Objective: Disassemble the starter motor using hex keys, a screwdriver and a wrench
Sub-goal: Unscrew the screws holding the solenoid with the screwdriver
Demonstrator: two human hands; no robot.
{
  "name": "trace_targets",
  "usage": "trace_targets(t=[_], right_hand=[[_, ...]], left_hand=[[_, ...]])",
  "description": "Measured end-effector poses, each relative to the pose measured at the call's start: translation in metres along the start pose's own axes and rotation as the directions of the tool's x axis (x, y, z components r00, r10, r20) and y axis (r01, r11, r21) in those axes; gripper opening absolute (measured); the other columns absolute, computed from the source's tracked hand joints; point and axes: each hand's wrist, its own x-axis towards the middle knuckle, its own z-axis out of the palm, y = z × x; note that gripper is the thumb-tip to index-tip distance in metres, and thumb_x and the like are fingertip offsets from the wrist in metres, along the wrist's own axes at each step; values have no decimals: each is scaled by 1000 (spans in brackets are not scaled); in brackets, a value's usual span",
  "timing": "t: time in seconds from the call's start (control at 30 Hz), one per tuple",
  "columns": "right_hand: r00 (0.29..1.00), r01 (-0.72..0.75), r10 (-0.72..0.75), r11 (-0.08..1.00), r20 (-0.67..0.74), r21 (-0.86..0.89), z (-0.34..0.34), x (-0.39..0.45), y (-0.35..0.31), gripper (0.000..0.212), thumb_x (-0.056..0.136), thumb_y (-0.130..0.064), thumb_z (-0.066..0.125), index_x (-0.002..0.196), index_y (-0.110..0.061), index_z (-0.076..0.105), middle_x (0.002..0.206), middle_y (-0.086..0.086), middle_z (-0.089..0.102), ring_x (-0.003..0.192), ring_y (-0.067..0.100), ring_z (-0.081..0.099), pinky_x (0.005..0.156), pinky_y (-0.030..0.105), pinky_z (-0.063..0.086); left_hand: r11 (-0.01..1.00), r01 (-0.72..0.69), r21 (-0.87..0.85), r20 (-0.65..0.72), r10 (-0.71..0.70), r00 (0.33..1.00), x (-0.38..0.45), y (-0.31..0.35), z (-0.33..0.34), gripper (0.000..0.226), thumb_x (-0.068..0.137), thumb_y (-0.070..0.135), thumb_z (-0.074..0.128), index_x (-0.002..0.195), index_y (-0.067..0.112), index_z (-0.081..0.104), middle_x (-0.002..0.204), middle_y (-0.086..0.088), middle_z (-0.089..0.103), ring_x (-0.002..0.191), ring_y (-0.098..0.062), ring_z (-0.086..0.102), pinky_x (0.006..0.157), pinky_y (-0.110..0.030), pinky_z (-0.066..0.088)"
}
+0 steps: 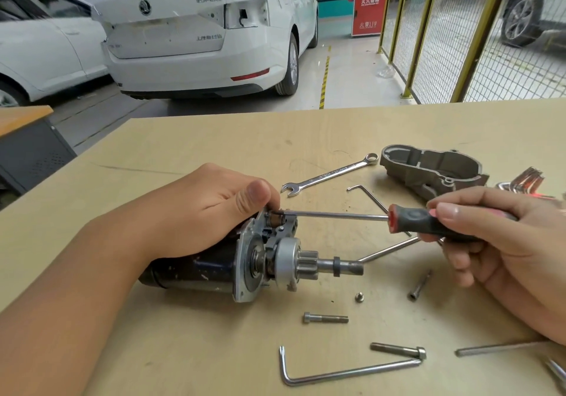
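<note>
steadying starter motor (214,267) under left hand (211,208), screwdriver (428,222) in right hand (502,242)

Bolts (326,318) — hex keys (346,371) across near tabletop (190,138)

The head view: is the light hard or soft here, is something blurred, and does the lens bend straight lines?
Head view: soft, even light, only faint shadows under the starter motor and the bolts. The right hand holding the screwdriver looks slightly smeared at the frame edge. The table far edge tilts and the yellow fence posts lean, a wide-angle effect. Mild glare on the wrench.
</note>
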Motion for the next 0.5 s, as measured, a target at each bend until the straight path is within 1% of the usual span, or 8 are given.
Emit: trace_targets(t=[0.03, 0.1, 0.17, 0.2, 0.3, 0.4, 0.43, 0.5], right_hand=[[1000, -9, 9, 1000, -5, 19, 0, 0, -1, 73, 36, -46, 102, 89, -3, 75, 77, 30, 68, 41, 19, 51, 40, 27, 45], [1000, -29, 29, 999, -8, 30, 1, 0, -2, 64, 40, -40, 101, 87, -4, 76, 76, 29, 68, 41, 18, 50, 40, 27, 45], [999, -42, 42, 999, -2, 33, 3, 0, -3, 48, 49, -29, 94, 85, -3, 75, 76, 30, 67, 40, 19, 50, 39, 27, 45], [999, -43, 43, 999, -3, 33, 3, 0, -3, 48, 50, -27, 92, 86, -1, 74, 75, 30, 67, 40, 19, 50, 39, 27, 45], [999, -32, 32, 999, -3, 13, 5, 0, -3, 69, 38, -39, 102, 88, -1, 74, 76, 29, 68, 41, 21, 51, 40, 28, 46], [1000, -24, 24, 1000, -7, 14, 5, 0, -2, 75, 32, -45, 103, 87, -3, 75, 76, 29, 68, 41, 21, 51, 41, 28, 46], [1000, -20, 21, 1000, -10, 19, 5, 1, -2, 75, 32, -45, 103, 87, -3, 75, 76, 29, 68, 41, 21, 51, 41, 28, 46], [1000, -14, 14, 999, -11, 31, 5, 0, -2, 75, 33, -45, 103, 88, -3, 75, 76, 30, 67, 40, 21, 50, 41, 28, 46]], left_hand=[[999, 27, -29, -7, -27, 1000, 0, 2, 1, 103, 69, 106, 10, 113, 38, 74, 107, 9, 77, 102, -11, 70, 95, -45, 56], [996, 62, -68, -23, -64, 998, -1, 4, 2, 120, 58, 111, 16, 104, 19, 78, 103, -7, 77, 100, -29, 72, 93, -55, 56], [996, 63, -68, -36, -65, 997, -1, 7, 3, 128, 54, 112, 18, 101, 10, 77, 102, -17, 75, 100, -38, 70, 92, -59, 54], [996, 61, -70, -41, -64, 997, -1, 8, 3, 129, 53, 112, 18, 100, 8, 77, 103, -18, 75, 101, -39, 69, 92, -59, 54], [996, 52, -76, -59, -57, 997, -1, 7, 3, 129, 52, 112, 19, 100, 7, 77, 102, -19, 75, 100, -39, 69, 90, -53, 54], [995, 46, -84, -69, -52, 996, 1, 3, 6, 126, 54, 112, 21, 98, 8, 78, 101, -18, 75, 99, -39, 69, 88, -50, 54], [995, 44, -87, -68, -50, 996, 2, 0, 5, 121, 57, 111, 20, 98, 13, 78, 100, -15, 76, 99, -36, 70, 88, -50, 55], [998, 20, -64, -62, -24, 998, 3, -5, 4, 104, 66, 107, 15, 105, 33, 78, 103, 1, 78, 101, -20, 72, 92, -46, 56]])
